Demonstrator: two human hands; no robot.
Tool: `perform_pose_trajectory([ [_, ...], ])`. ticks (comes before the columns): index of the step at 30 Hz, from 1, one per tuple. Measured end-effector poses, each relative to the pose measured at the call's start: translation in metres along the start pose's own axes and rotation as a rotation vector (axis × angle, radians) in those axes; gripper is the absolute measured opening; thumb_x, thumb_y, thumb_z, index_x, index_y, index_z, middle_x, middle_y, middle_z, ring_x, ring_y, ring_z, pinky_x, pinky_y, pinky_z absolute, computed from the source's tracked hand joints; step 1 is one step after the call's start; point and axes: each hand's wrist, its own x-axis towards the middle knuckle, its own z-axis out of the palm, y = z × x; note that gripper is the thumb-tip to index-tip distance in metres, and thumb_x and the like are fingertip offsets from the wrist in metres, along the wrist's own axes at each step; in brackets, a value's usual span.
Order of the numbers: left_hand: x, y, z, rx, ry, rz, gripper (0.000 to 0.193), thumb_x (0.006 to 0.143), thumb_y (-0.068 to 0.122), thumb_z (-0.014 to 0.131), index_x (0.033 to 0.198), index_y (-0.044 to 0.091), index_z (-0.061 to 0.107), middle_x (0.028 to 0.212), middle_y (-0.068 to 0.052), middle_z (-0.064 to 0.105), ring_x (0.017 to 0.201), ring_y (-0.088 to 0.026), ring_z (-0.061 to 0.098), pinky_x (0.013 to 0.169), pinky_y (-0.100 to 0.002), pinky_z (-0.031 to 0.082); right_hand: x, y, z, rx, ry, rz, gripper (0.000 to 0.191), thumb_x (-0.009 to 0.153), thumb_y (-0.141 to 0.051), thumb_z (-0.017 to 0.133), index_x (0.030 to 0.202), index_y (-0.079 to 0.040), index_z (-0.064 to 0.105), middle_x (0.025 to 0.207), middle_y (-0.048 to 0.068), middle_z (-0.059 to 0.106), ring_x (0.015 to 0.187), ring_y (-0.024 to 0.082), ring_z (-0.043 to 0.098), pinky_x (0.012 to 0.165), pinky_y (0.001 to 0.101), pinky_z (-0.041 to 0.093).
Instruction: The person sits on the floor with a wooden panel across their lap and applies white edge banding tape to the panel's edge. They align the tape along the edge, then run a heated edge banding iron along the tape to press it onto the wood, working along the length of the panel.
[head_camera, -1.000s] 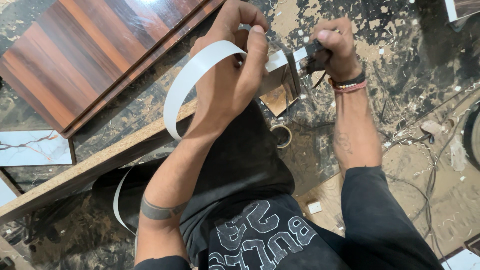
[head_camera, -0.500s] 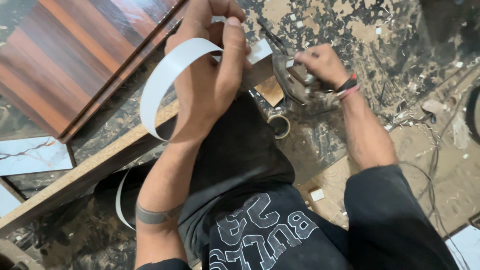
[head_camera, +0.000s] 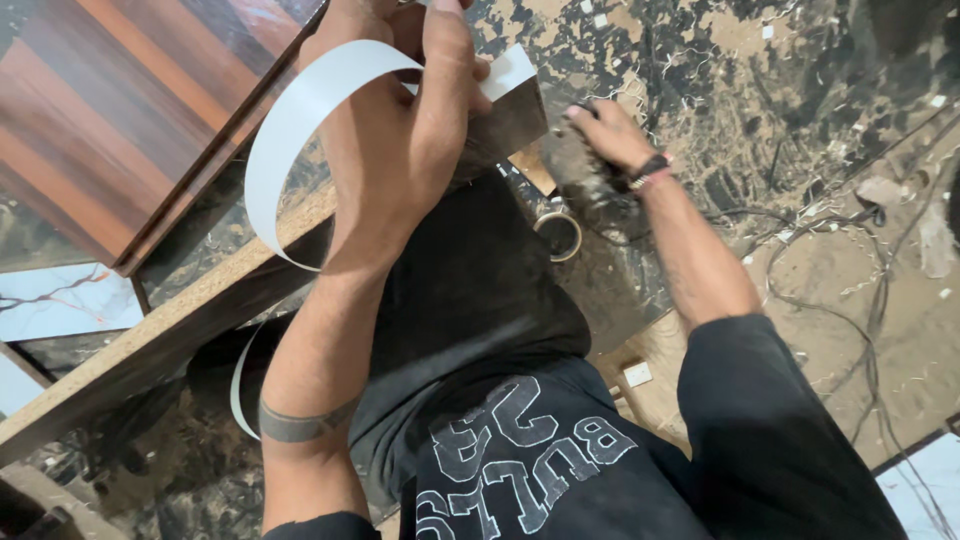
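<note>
The left hand (head_camera: 400, 150) pinches a white edge-banding strip (head_camera: 290, 130) against the end of a long board (head_camera: 200, 310). Below and between the hands lies a tape roll (head_camera: 558, 236). The right hand (head_camera: 605, 135) is blurred; its grip cannot be told.

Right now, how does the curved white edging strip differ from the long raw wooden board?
The curved white edging strip is thin, smooth and looped, gripped by the left hand. The long raw wooden board is thick, straight, rough-edged and brown, lying slantwise. Both are long and narrow, and meet at the board's far end.
</note>
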Motion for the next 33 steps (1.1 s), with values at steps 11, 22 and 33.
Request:
perform_pose_trajectory([
  [11, 0.004, 0.009, -0.001, -0.086, -0.046, -0.073, 0.017, 0.122, 0.015, 0.053, 0.123, -0.001, 0.055, 0.106, -0.007, 0.069, 0.081, -0.010, 0.075, 0.066, -0.021, 0.061, 0.069, -0.053, 0.042, -0.146, 0.110, -0.046, 0.046, 0.103, -0.047, 0.060, 0.116, -0.004, 0.069, 0.103, 0.018, 0.072, 0.095, 0.031, 0.070, 0.082, 0.0419, 0.053],
  [22, 0.003, 0.016, -0.002, -0.214, -0.065, -0.110, 0.019, 0.123, 0.019, 0.054, 0.117, 0.001, 0.057, 0.092, -0.005, 0.069, 0.077, -0.009, 0.074, 0.072, -0.020, 0.058, -0.078, -0.182, -0.034, 0.897, -0.082, -0.862, 0.068, 0.105, -0.058, 0.067, 0.140, -0.001, 0.058, 0.125, 0.009, 0.069, 0.116, 0.015, 0.068, 0.104, 0.0293, 0.055],
  [33, 0.003, 0.018, -0.005, -0.201, -0.058, -0.097, 0.017, 0.118, 0.018, 0.053, 0.116, 0.002, 0.057, 0.088, -0.005, 0.070, 0.076, -0.009, 0.074, 0.066, -0.018, 0.055, -0.091, -0.219, -0.040, 0.727, 0.151, -0.872, 0.051, 0.106, -0.051, 0.069, 0.110, 0.000, 0.072, 0.096, 0.006, 0.068, 0.084, 0.009, 0.061, 0.074, 0.0228, 0.045],
])
